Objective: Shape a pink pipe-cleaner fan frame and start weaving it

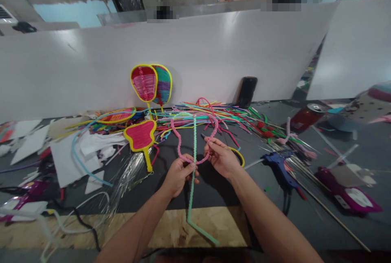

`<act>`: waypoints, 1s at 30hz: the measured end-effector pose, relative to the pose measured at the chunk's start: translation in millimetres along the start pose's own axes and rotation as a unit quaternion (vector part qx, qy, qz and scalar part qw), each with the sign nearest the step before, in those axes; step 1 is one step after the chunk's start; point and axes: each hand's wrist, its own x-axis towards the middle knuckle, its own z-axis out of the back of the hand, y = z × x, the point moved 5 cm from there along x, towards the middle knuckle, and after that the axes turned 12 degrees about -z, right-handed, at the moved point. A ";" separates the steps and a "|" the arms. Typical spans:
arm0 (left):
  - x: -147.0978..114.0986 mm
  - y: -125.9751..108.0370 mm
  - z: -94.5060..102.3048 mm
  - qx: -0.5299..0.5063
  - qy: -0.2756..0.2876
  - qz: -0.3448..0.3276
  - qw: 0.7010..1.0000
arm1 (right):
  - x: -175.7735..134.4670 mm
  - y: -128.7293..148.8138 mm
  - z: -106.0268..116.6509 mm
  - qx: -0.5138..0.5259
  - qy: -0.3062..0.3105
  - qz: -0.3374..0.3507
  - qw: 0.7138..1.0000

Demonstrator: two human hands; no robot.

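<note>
A twisted pink pipe cleaner loop (179, 145) is held up over the dark tabletop, with a mint green pipe cleaner (195, 138) running down its middle. The green stem hangs below the loop and bends to the right near its lower end. My left hand (181, 174) pinches the bottom of the loop where pink and green cross. On the loop's lower right side, my right hand (222, 156) closes its thumb and fingers around the pink strand. A small dark tip sticks out by the right fingers; its kind cannot be made out.
Behind lies a pile of coloured pipe cleaners (210, 112). Finished yellow-edged fans (144, 83) lean at the back, and a pink one (140, 135) lies left. To the right are a blue glue gun (279, 169), a red can (308, 117) and a phone (247, 91).
</note>
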 end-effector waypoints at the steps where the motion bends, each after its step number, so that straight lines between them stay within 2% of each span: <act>1: 0.4 -0.5 0.1 -0.004 -0.002 -0.001 1.000 | -0.3 0.0 0.1 0.001 -0.003 -0.004 1.000; 5: 1.4 -2.6 0.6 -0.020 -0.010 -0.002 1.000 | 0.5 -0.7 2.1 0.009 -0.007 -0.014 1.000; 15: 2.6 -6.6 4.6 -0.041 -0.041 -0.018 0.998 | 2.1 3.0 11.1 -0.011 -0.059 0.013 0.998; 20: 3.6 -9.1 7.5 -0.044 -0.054 -0.029 0.997 | -0.2 -4.3 3.7 -0.040 -0.025 -0.016 0.999; 30: 2.7 -7.4 3.8 -0.033 -0.039 -0.020 0.998 | 0.4 -12.2 -2.9 0.026 0.032 -0.076 0.996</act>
